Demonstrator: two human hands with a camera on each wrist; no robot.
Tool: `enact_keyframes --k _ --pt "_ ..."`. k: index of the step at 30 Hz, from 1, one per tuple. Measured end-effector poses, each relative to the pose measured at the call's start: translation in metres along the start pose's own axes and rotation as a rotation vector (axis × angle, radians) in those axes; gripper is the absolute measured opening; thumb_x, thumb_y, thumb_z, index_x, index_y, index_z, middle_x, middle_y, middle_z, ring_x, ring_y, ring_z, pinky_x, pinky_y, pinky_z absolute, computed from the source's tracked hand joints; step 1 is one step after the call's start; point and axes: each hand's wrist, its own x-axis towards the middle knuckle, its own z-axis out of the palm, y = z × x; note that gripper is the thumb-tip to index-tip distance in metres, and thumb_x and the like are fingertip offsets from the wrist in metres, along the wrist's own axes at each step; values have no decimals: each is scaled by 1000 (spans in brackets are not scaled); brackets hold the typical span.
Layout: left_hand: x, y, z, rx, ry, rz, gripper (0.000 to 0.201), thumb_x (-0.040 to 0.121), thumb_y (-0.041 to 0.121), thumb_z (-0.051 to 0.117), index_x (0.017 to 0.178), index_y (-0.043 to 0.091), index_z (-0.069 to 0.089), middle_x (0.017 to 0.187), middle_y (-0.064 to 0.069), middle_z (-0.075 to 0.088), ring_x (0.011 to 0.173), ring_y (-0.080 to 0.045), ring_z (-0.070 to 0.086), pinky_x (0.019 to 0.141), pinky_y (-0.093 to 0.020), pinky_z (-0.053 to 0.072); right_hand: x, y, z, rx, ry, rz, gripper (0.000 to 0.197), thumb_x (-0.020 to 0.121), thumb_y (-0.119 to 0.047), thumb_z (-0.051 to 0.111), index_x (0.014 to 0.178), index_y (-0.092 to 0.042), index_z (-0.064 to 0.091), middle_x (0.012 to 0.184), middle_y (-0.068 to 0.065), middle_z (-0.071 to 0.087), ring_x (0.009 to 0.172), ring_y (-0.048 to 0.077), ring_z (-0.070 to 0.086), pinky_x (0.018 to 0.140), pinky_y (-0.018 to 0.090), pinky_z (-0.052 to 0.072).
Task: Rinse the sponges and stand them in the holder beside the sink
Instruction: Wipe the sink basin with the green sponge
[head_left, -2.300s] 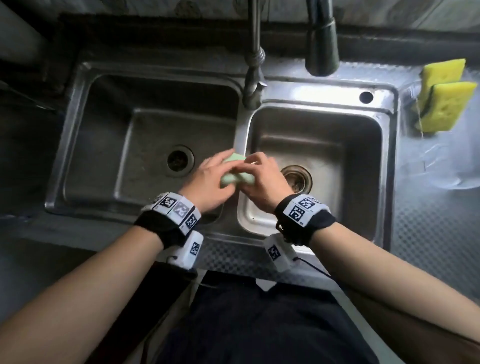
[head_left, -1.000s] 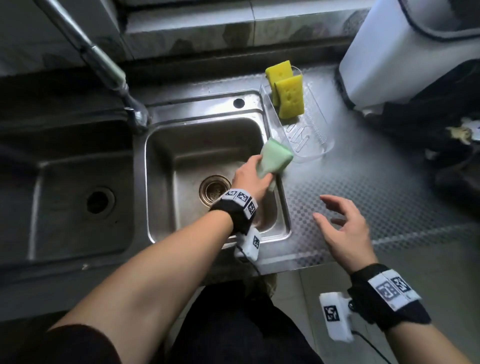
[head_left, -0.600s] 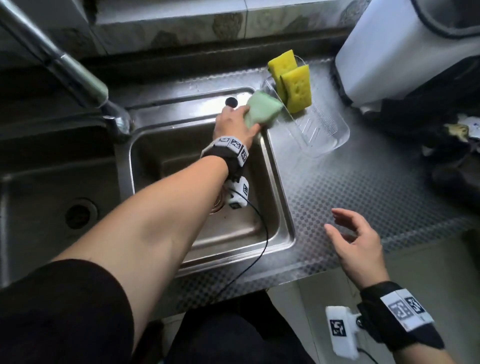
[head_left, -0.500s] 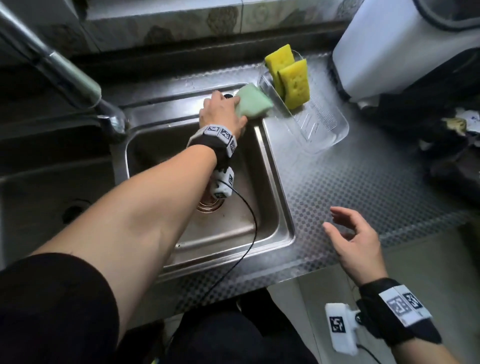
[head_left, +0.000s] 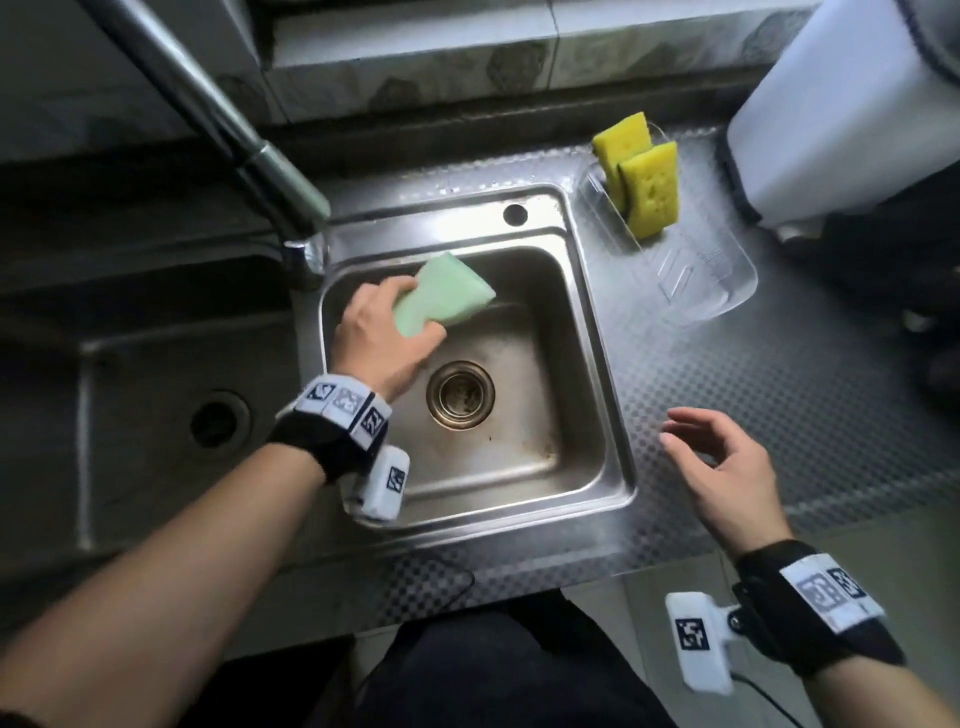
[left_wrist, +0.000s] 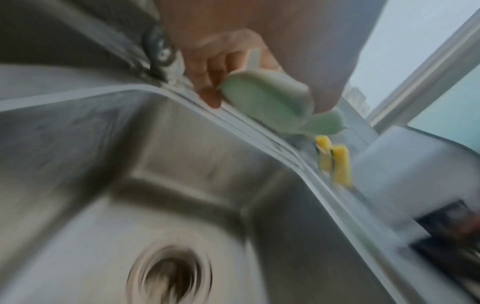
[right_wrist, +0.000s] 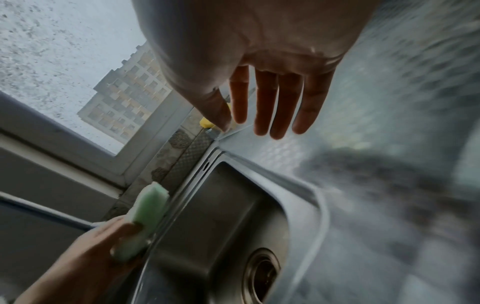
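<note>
My left hand (head_left: 387, 332) grips a pale green sponge (head_left: 444, 296) over the back left part of the right sink basin (head_left: 597, 364). The left wrist view shows the green sponge (left_wrist: 265, 100) squeezed between fingers and thumb. Two yellow sponges (head_left: 641, 176) stand upright in the clear plastic holder (head_left: 701, 275) on the counter right of the sink. My right hand (head_left: 727, 467) hovers with relaxed fingers over the counter at the basin's front right, holding nothing. The right wrist view shows its fingers (right_wrist: 275, 102) spread.
The faucet (head_left: 234, 130) slants over the divider from upper left. A drain (head_left: 460, 395) sits in the right basin; a second basin (head_left: 156, 415) lies to the left. A white appliance (head_left: 841, 104) stands behind the holder. The textured steel counter (head_left: 805, 415) extends right.
My left hand has pulled the green sponge back from the holder's edge, left and down over the sink basin. The right hand has stayed over the counter.
</note>
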Motion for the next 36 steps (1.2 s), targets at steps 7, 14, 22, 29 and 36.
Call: enact_keyframes --k 7,14,22,29,36 --pt "-48 24 29 -119 -470 -78 52 57 50 64 108 38 64 103 7 72 93 -14 66 85 -29 53 22 -40 36 68 -200 16 28 82 -8 69 108 -16 63 89 12 68 80 20 63 76 24 55" --pt "-54 123 26 -1022 -712 -189 30 92 22 47 121 29 54 102 1 65 90 -17 64 79 -39 56 49 -70 26 207 -258 27 26 87 -24 63 112 -27 58 104 9 70 87 26 70 72 35 58" --pt "-13 192 57 -850 -301 -2 13 87 22 63 90 35 65 86 3 63 78 -15 60 73 -39 55 122 -102 -37 176 -113 -161 26 84 -14 66 106 -28 60 96 8 69 78 16 66 65 32 56" --pt "37 233 96 -739 -76 -145 21 62 28 66 82 31 68 84 -7 75 75 -25 73 71 -41 60 203 -107 -55 -67 -83 -243 31 79 -21 68 110 -22 66 93 3 71 79 16 68 86 35 56" --pt "53 232 121 -644 -41 -178 39 61 45 74 94 26 69 79 -3 76 69 -19 74 74 -44 61 235 -97 -47 -247 -110 -234 32 74 -32 64 106 -27 65 87 -6 68 79 17 68 84 39 55"
